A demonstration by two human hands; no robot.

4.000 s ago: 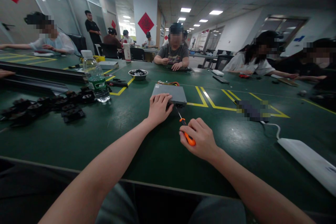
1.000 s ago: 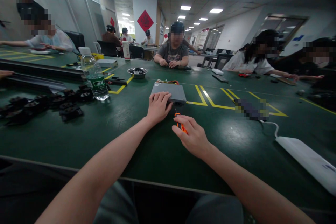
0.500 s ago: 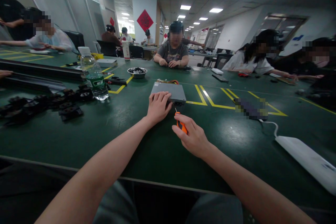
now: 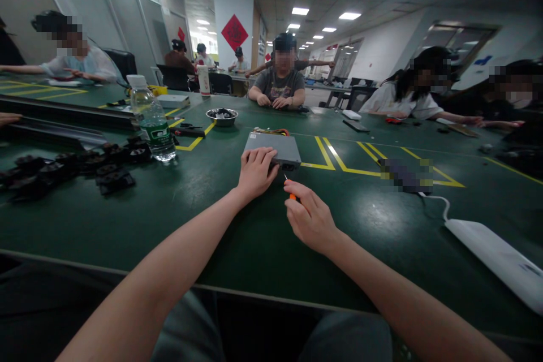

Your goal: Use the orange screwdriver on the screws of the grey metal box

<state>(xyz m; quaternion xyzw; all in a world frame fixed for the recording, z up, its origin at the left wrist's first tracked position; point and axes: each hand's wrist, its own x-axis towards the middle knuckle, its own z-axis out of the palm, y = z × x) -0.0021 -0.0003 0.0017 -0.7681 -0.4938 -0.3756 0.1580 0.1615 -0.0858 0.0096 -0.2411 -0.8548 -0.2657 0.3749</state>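
A flat grey metal box (image 4: 275,147) with coloured wires at its far end lies on the green table (image 4: 212,215). My left hand (image 4: 255,172) rests on its near left corner, fingers curled over the edge. My right hand (image 4: 309,218) is closed round an orange-handled screwdriver (image 4: 292,194). Only a bit of the handle shows past my fingers. The thin metal tip points at the box's near face.
A water bottle (image 4: 151,121) and a pile of black parts (image 4: 72,169) lie to the left. A metal bowl (image 4: 222,117) sits behind the box. A white power strip (image 4: 492,257) with its cable lies at the right. Several people sit around the table.
My right hand has moved forward and closed further over the screwdriver, bringing its tip closer to the box's near face. My left hand has stayed on the box.
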